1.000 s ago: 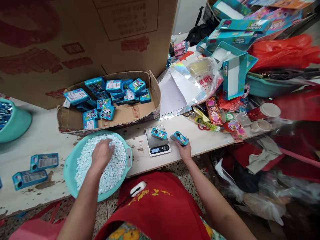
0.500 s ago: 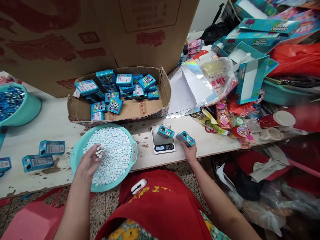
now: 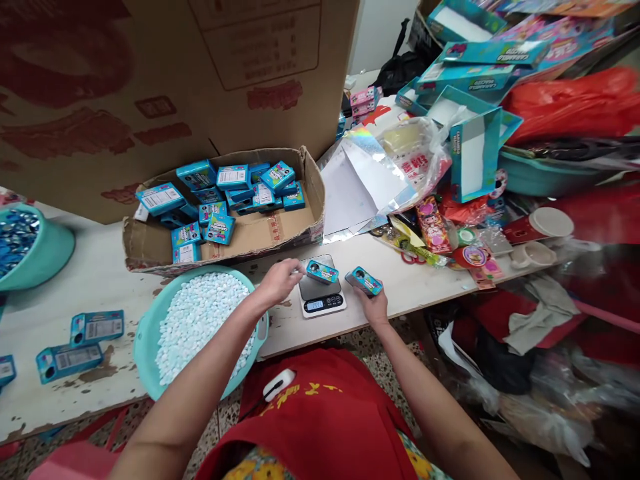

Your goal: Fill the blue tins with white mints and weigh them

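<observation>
A small blue candy box (image 3: 323, 271) lies on a digital kitchen scale (image 3: 315, 306), its round dark end opening toward my left hand (image 3: 281, 283). The fingers of that hand are drawn together right beside the box; the candies in them are mostly hidden. Just right of the scale, my right hand (image 3: 374, 305) grips another blue box (image 3: 367, 281), tilted, with its round opening facing up. A turquoise basin (image 3: 145, 357) full of small white and pale blue candies (image 3: 203, 320) stands under my left forearm.
Behind the basin sits a cut-down cardboard box (image 3: 260, 239) holding several blue boxes. More blue boxes (image 3: 97, 328) lie on the table at left, near a turquoise tub (image 3: 53, 250). Plastic, packaging and cups (image 3: 545, 227) crowd the right side.
My left hand has moved right, from above the basin with a few candies in its fingers to the box on the scale. My right hand still holds its box beside the scale.
</observation>
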{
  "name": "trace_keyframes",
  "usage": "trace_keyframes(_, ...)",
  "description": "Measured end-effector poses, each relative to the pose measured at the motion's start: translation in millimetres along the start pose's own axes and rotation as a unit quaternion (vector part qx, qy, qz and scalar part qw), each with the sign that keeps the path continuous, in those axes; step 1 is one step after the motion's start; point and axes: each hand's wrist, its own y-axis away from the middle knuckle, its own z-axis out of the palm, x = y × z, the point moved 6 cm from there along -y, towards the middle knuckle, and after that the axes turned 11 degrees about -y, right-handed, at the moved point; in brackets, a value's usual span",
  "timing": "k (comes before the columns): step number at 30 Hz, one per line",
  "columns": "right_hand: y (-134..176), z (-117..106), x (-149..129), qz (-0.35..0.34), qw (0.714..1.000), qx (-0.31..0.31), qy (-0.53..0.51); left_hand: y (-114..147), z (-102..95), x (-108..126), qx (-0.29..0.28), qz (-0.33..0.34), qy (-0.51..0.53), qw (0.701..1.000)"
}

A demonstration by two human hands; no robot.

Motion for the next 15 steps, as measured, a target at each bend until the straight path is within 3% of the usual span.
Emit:
trace_keyframes(2,-1,0,0,-0.003,1.000,-0.001,0.004,-22,6.1,22,0.006,0.043,-0.095,0.995)
trace_keyframes(4,-1,-1,0,-0.004,1.000,-0.002,0.008,-34,11.2,34,0.001,0.058,-0.117,0.991)
trace_keyframes(9,-2,-3,3,-0.003,1.000,0.003,0.010,-39,15.6,44,-0.002,0.107,-0.224,0.969)
trace_keyframes(15,-2,-3,4,-0.007,1.000,-0.007,0.005,-45,12.3,46,0.031,0.129,-0.180,0.975)
